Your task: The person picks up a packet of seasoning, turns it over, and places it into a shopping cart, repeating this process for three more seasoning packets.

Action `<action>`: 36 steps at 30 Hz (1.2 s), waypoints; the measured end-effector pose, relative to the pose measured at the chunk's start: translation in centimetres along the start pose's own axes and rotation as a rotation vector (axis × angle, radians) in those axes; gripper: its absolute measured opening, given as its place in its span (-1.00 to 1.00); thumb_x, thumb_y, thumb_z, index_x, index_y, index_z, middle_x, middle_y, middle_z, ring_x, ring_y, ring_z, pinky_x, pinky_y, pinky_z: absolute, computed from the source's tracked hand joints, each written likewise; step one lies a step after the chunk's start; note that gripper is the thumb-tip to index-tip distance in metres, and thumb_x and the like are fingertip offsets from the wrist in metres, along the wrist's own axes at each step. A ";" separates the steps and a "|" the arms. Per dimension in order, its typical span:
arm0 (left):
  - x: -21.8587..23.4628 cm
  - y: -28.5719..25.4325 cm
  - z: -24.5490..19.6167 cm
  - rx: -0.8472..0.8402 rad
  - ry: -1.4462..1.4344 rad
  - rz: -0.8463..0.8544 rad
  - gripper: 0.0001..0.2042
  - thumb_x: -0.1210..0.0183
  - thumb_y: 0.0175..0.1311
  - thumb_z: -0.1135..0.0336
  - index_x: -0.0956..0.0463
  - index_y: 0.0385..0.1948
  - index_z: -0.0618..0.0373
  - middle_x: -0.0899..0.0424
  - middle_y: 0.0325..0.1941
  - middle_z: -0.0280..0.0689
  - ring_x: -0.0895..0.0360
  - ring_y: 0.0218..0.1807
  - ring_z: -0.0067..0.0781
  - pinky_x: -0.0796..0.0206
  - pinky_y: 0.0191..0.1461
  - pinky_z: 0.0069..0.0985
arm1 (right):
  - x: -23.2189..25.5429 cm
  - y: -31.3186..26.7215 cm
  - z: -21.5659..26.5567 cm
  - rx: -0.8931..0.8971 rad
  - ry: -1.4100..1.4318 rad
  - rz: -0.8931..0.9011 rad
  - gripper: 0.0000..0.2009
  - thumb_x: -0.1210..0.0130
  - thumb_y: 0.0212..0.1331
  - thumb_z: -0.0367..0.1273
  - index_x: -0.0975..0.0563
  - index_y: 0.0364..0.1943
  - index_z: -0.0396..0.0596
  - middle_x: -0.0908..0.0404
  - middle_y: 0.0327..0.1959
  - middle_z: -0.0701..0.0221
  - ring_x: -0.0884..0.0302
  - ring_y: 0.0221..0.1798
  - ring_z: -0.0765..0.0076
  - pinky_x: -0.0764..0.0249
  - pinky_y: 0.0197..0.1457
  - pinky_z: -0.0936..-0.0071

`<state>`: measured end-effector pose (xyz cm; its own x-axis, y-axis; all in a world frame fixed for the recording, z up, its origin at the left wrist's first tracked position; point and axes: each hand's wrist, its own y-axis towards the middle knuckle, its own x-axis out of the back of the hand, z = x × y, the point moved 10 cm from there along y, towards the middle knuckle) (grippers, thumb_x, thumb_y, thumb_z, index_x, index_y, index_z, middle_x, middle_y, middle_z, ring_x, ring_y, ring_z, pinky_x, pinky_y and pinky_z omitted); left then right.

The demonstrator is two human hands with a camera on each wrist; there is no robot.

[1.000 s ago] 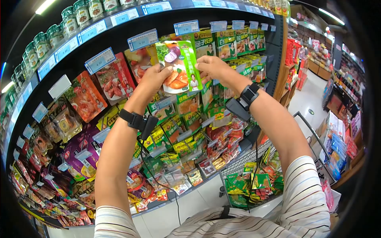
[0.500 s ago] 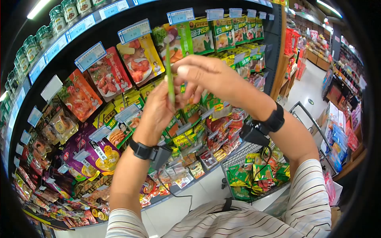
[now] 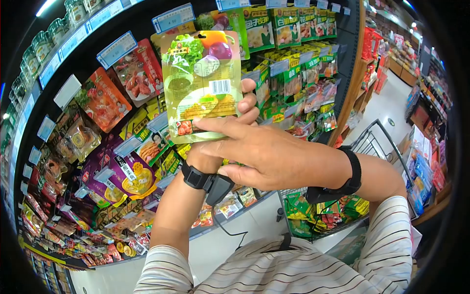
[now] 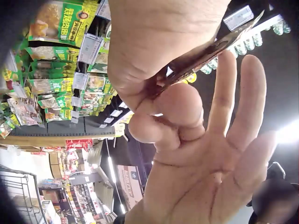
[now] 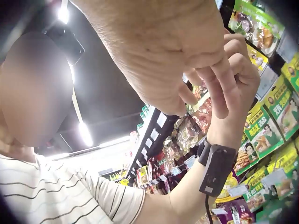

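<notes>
Since half a second ago, you have turned the pouch (image 3: 200, 85) from edge-on to flat, its back with the barcode now facing you, and your right hand (image 3: 259, 154) has come down from beside its top to lie across your left hand (image 3: 230, 122).

Pouch: held upright in front of the rack (image 3: 122, 122) of hanging packets, near the upper row of price tags (image 3: 173, 17). It is a yellow-green sachet with printed vegetables at the top.

Left hand: fingers curled round the right edge of the pouch from behind, fingertips showing at that edge; the left wrist view shows the pouch edge pinched between thumb and palm. This hand grips the pouch.

Right hand: fingers fairly straight, the forefinger laid along the pouch's lower edge and touching it, the palm over your left wrist. In the left wrist view its fingers are extended and spread. It carries nothing and stands loose and uncurled.

Surroundings: a cart (image 3: 377, 147) stands at your right, with green packets (image 3: 308, 210) in its basket below your right forearm. Jars (image 3: 29, 59) line the top shelf at the upper left. Both wrists wear black bands.
</notes>
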<state>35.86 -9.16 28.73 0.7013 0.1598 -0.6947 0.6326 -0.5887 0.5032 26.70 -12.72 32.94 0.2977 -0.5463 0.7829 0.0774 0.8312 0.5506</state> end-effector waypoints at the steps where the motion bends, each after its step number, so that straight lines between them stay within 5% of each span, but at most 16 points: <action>1: -0.2 -0.1 0.1 -0.011 0.013 -0.026 -0.52 0.05 0.44 0.12 -0.30 0.23 0.32 -0.27 -0.25 -0.23 -0.24 -0.32 -0.40 -0.24 -0.26 -0.54 | 0.0 -0.1 0.2 0.016 -0.009 -0.010 -0.53 -0.15 0.17 -0.42 -0.48 0.23 0.00 -0.25 0.43 0.21 -0.43 0.27 -0.04 -0.49 0.20 0.16; 4: -0.3 -0.2 0.3 -0.037 0.020 -0.061 -0.51 0.05 0.44 0.11 -0.30 0.23 0.31 -0.28 -0.24 -0.23 -0.25 -0.32 -0.41 -0.24 -0.26 -0.54 | 0.7 -0.2 0.9 0.068 0.034 -0.121 -0.84 -0.13 0.20 -0.42 -0.60 -0.15 -0.04 -0.41 0.26 0.13 -0.54 0.08 -0.14 -0.53 0.04 0.05; 14: 1.3 -0.1 0.1 -0.013 -0.067 -0.096 -0.40 0.02 0.41 -0.03 -0.30 0.18 0.43 -0.44 -0.20 -0.06 -0.41 -0.29 -0.24 -0.34 -0.25 -0.40 | 1.0 -0.6 0.2 0.016 0.036 -0.067 -0.73 -0.13 0.20 -0.42 -0.56 0.01 -0.03 -0.40 0.30 0.15 -0.56 0.09 -0.05 -0.56 0.07 0.15; 16: 3.1 -0.9 -1.0 -0.139 0.079 -0.315 -0.45 -0.01 0.42 -0.03 -0.36 0.11 0.37 -0.47 -0.23 -0.13 -0.43 -0.27 -0.31 -0.34 -0.26 -0.45 | 1.5 -0.5 -0.4 0.031 0.016 -0.071 -0.61 -0.13 0.22 -0.44 -0.50 0.17 -0.01 -0.34 0.38 0.26 -0.60 0.03 0.08 -0.56 0.03 0.26; 18: 4.5 -1.7 -3.0 -0.249 0.362 -0.471 -0.52 -0.03 0.43 -0.03 -0.42 0.04 0.29 -0.50 -0.27 -0.22 -0.46 -0.28 -0.40 -0.34 -0.28 -0.50 | 3.5 0.1 -1.2 0.001 0.067 -0.115 -0.69 -0.13 0.26 -0.42 -0.52 0.09 -0.07 -0.51 0.17 0.24 -0.66 -0.17 0.32 -0.57 -0.13 0.42; 20: 5.0 -2.7 -6.1 -0.337 0.772 -0.576 -0.60 -0.05 0.45 -0.02 -0.47 -0.05 0.19 -0.54 -0.32 -0.33 -0.48 -0.31 -0.51 -0.33 -0.32 -0.55 | 4.9 0.7 -3.7 -0.040 0.116 -0.131 -0.72 -0.11 0.29 -0.41 -0.52 0.06 -0.12 -0.58 0.05 0.25 -0.66 -0.25 0.44 -0.56 -0.20 0.47; 22: 4.8 -2.5 -7.7 -0.200 0.943 -0.742 -0.63 0.01 0.52 -0.03 -0.50 -0.12 0.13 -0.60 -0.35 -0.41 -0.51 -0.43 -0.60 -0.37 -0.36 -0.60 | 5.6 -0.2 -7.5 -0.440 0.541 -0.120 -0.76 0.00 0.42 -0.32 -0.52 -0.02 -0.20 -0.60 -0.05 0.33 -0.65 -0.31 0.53 -0.58 -0.29 0.55; 26: 4.8 -1.8 -10.7 -0.327 0.988 -0.702 -0.64 0.05 0.55 0.12 -0.49 -0.01 0.30 -0.70 -0.14 -0.20 -0.67 -0.18 -0.46 -0.54 -0.09 -0.48 | 8.1 0.1 -12.3 -0.458 0.653 -0.253 -0.65 0.00 0.42 -0.22 -0.49 0.02 -0.27 -0.61 -0.09 0.27 -0.67 -0.35 0.44 -0.60 -0.45 0.55; 34: 5.2 -1.5 -15.6 -0.494 1.141 -0.883 -0.83 -0.11 0.41 0.31 -0.46 -0.16 0.22 -0.62 -0.21 -0.33 -0.56 -0.21 -0.56 -0.46 -0.10 -0.55 | 11.0 1.4 -20.5 -0.582 0.629 -0.401 -0.59 -0.04 0.39 -0.14 -0.48 0.06 -0.24 -0.57 -0.07 0.31 -0.60 -0.27 0.43 -0.61 -0.36 0.51; 36: 5.8 -1.1 -16.4 -0.492 1.185 -0.875 -0.83 -0.12 0.37 0.34 -0.46 -0.17 0.25 -0.60 -0.22 -0.32 -0.53 -0.24 -0.59 -0.42 -0.13 -0.58 | 12.4 2.5 -21.4 -0.540 0.650 -0.456 -0.59 -0.08 0.36 -0.15 -0.47 0.08 -0.21 -0.57 -0.09 0.36 -0.56 -0.16 0.45 -0.60 -0.18 0.46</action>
<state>44.67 5.40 32.59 -0.2325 0.9555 -0.1816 0.8442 0.2910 0.4501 50.92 -15.19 37.82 0.5871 -0.8001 0.1230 0.6962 0.5766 0.4276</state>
